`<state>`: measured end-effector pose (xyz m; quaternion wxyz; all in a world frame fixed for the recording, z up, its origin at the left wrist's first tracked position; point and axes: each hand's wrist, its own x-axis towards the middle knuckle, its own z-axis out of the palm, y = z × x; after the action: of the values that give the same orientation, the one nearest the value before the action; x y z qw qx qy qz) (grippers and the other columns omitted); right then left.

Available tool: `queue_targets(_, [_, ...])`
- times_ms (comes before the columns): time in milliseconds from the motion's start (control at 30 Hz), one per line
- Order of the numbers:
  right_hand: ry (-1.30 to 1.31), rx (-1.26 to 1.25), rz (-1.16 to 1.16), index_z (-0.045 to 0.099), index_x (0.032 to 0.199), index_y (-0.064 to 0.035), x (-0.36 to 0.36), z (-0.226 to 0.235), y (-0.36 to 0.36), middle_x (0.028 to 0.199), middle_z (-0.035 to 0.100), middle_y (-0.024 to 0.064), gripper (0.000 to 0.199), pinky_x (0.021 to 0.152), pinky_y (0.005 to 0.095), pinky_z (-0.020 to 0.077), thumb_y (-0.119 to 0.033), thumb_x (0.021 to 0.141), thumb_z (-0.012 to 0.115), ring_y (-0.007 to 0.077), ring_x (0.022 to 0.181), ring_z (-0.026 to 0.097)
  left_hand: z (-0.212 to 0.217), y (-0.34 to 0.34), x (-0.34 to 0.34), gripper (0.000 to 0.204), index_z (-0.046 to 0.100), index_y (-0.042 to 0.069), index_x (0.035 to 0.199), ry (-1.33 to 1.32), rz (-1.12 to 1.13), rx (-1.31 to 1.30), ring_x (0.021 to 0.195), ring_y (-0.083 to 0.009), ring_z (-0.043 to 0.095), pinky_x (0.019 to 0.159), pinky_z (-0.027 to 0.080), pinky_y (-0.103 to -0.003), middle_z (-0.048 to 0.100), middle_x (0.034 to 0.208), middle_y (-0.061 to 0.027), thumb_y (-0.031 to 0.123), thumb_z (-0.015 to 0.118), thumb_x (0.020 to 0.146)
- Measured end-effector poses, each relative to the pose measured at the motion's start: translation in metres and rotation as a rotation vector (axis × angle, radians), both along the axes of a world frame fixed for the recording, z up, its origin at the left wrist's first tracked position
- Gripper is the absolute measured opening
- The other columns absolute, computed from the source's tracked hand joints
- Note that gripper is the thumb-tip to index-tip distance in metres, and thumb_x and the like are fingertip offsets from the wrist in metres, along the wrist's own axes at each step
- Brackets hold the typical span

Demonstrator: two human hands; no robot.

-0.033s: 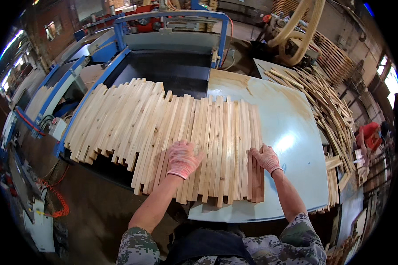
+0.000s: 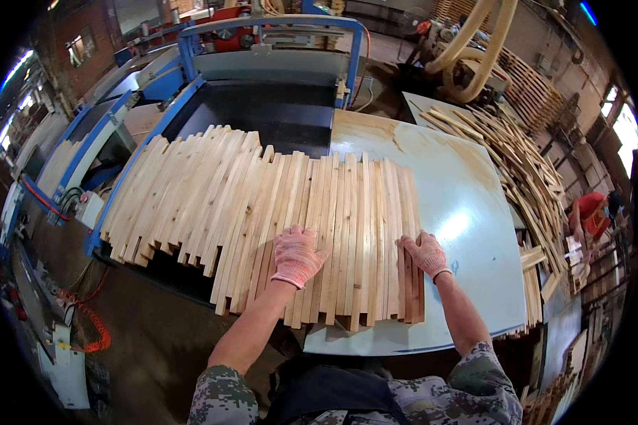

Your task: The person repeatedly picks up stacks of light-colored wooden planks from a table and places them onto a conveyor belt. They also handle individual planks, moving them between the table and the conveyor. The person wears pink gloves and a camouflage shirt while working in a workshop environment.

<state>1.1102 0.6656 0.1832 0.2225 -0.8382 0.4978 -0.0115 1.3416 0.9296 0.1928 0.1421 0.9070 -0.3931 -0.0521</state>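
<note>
A wide row of pale wooden strips (image 2: pixel 262 205) lies side by side, their ends uneven, partly on a black conveyor belt (image 2: pixel 262 113) and partly on a pale metal tabletop (image 2: pixel 461 212). My left hand (image 2: pixel 297 256), in a pink-and-white knit glove, rests on top of the middle strips with its fingers apart. At the row's right edge is my right hand (image 2: pixel 425 253), gloved the same way. Its fingers reach over the outermost darker strips and touch them without wrapping round; some fingertips are hidden.
A blue machine frame (image 2: pixel 269 23) spans the belt's far end. Loose thin strips (image 2: pixel 521 170) are heaped beyond the tabletop's right edge, below a beige hose (image 2: pixel 475 64). Another person in red (image 2: pixel 592 214) is at the far right. A coiled orange air hose (image 2: pixel 96 329) hangs at lower left.
</note>
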Motion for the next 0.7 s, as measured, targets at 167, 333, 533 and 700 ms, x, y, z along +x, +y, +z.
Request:
queue_targets(167, [-0.041,0.044,-0.119,0.063,0.12,-0.0011,0.006,0.005,0.016,0.122,0.062,0.0214,0.072,0.101,0.0477,0.0502,-0.068,0.093,0.065,0.0394,0.113,0.064,0.018,-0.018,0.021,0.073,0.068,0.008,0.134,0.094,-0.061,0.219,0.128,-0.0341,0.061,0.112,0.046,-0.049,0.065,0.135,-0.0185,0.064,0.07,0.089])
queue_targets(333, [-0.073,0.025,-0.128,0.063,0.117,-0.0007,0.001,0.0,0.012,0.122,0.063,0.0211,0.071,0.1,0.049,0.05,-0.067,0.093,0.065,0.0386,0.114,0.064,0.033,-0.035,0.019,0.079,0.064,0.005,0.138,0.117,-0.052,0.295,0.132,-0.0334,0.06,0.112,0.048,-0.047,0.064,0.138,-0.0195,0.065,0.072,0.087])
queue_targets(533, [-0.158,0.063,-0.13,0.053,0.151,-0.0049,-0.014,-0.006,0.014,0.139,0.06,0.0206,0.083,0.111,0.0454,0.0468,-0.061,0.092,0.068,0.0375,0.13,0.059,0.037,-0.069,0.011,0.079,0.066,0.001,0.135,0.252,0.095,0.335,0.123,-0.0359,0.067,0.102,0.055,-0.045,0.068,0.133,-0.0208,0.063,0.075,0.087])
queue_targets(700, [-0.313,0.169,-0.108,0.043,0.161,-0.0064,-0.041,-0.023,0.003,0.148,0.056,0.022,0.089,0.115,0.0444,0.045,-0.055,0.091,0.071,0.0388,0.137,0.055,0.028,-0.075,0.005,0.072,0.067,-0.003,0.128,0.415,0.28,0.18,0.115,-0.0365,0.071,0.095,0.058,-0.046,0.072,0.123,-0.0235,0.056,0.074,0.088])
